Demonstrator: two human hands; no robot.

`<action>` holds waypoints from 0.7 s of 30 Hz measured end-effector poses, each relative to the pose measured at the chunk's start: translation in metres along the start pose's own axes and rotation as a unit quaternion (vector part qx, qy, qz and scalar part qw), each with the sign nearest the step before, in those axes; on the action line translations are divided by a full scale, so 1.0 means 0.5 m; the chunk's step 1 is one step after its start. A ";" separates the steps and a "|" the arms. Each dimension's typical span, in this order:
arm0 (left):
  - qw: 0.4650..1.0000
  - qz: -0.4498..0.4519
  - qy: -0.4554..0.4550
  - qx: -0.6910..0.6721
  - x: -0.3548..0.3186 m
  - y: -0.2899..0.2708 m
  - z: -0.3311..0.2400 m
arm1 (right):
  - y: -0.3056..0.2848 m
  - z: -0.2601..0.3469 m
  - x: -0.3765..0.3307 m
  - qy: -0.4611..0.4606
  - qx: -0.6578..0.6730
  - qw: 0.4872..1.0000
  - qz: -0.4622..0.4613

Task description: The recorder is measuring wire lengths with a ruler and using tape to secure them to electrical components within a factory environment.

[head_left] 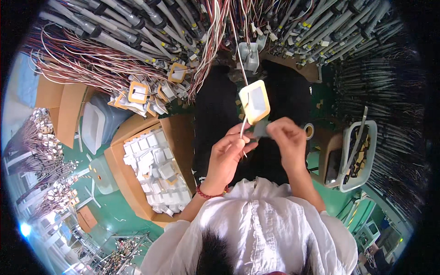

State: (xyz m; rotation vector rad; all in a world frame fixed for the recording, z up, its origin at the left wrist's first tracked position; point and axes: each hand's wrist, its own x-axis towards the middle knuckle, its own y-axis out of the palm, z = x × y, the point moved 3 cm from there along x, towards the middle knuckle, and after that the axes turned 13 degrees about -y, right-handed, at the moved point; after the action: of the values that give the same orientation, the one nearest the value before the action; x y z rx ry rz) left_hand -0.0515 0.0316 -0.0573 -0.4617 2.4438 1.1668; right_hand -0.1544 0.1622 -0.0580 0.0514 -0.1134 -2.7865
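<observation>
from here i see the seated person's left hand (pixel 225 155) pinching a thin pale cord (pixel 243 129) between thumb and fingers, a red bead bracelet (pixel 211 195) around that wrist. just above the fingertips, a yellow-edged pad (pixel 257 104) with a greyish middle hangs tilted on the cord, which runs on up toward the wires (pixel 217 27) at the top. the right hand (pixel 289 141) is raised just beside, fingers curled and blurred; a greyish see-through piece (pixel 261 129) shows by its fingertips, but i cannot tell whether they grip it. a roll of tape (pixel 309 132) sits just past that hand. on the person's left, an open cardboard box (pixel 123 185) holds many white pieces (pixel 158 165); on the right, a pale plastic bin (pixel 372 149) holds dark and yellow scraps (pixel 360 158).
</observation>
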 end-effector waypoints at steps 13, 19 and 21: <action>0.989 -0.082 -0.035 0.115 0.003 -0.008 0.011 | 0.042 -0.002 -0.003 0.094 0.069 0.993 0.013; 0.993 -0.074 -0.039 0.079 0.008 -0.014 0.030 | 0.050 -0.008 -0.009 0.156 0.145 0.977 0.018; 0.994 -0.071 -0.034 0.078 0.008 -0.018 0.033 | 0.046 -0.001 -0.006 0.182 0.157 0.968 0.075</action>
State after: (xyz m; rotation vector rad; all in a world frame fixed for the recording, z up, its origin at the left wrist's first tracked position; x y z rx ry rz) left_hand -0.0477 0.0390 -0.0747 -0.5312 2.3779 0.9113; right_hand -0.1437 0.1417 -0.0564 0.6020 -0.4436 -2.5333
